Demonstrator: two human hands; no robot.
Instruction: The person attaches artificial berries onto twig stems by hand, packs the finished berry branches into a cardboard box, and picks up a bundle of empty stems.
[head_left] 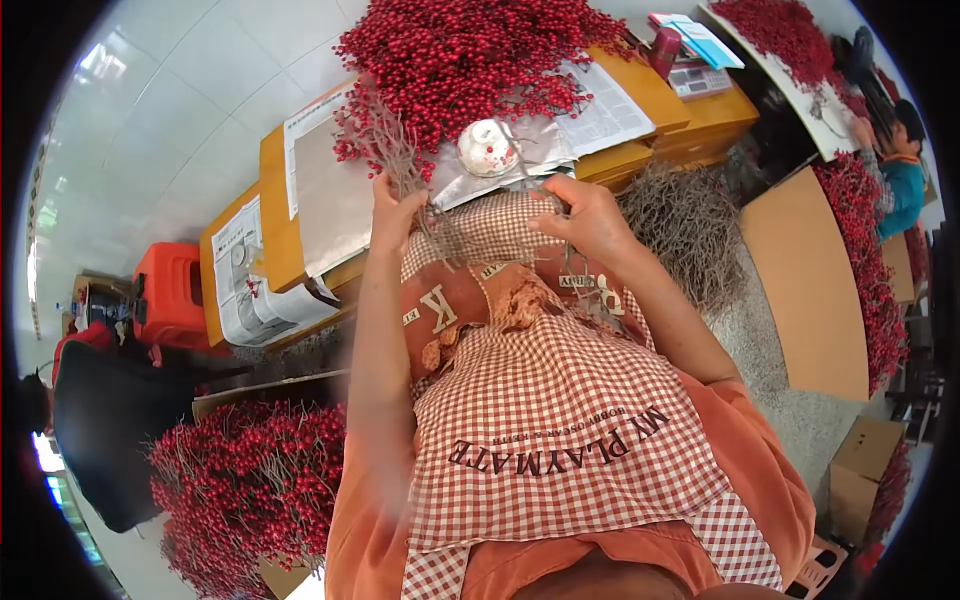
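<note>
Head view: my left hand clamps a berry sprig's stems, berries fanning toward twelve o'clock; my right hand, at three o'clock, pinches thin wire.

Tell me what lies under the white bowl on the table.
The white bowl sits on a silver sheet, with newspaper beside it; the wooden table beneath is covered there.

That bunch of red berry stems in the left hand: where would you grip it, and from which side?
Grip the berry bunch low on its bare grey stalks, where the left hand already wraps them, coming from the lap side, probably. The stalks gather into a narrow bundle there, while the berry heads fan out wide over the table and would likely crush or shed.
</note>
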